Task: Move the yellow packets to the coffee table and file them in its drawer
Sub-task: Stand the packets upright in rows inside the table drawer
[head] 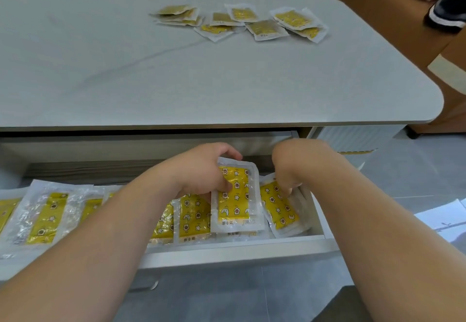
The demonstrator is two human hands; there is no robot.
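A pale grey counter with rounded corners fills the upper view above a grey tiled floor, and its white drawer stands pulled open toward the person. In the right part of that drawer the left hand pinches the held packet, a flat yellow sachet printed with stars inside a clear, crinkled wrapper. The thumb lies on its face and the fingers curl over its top edge, keeping it nearly upright above its neighbours. Just beside it the right hand hooks its curled fingers over the top edge of the end packet, seemingly to hold open a slot by the drawer's right wall. These sachets look light, thin and floppy, and their film is probably slick, so a pinch on the sealed border near a top corner should hold better than a grip on the glossy middle. They seem hard to damage, though likely to slide or flop over. The filed packets lean in an overlapping row to the left. The loose packets lie scattered on the far side of the counter, well away from both hands. A dark shoe rests at the top right.
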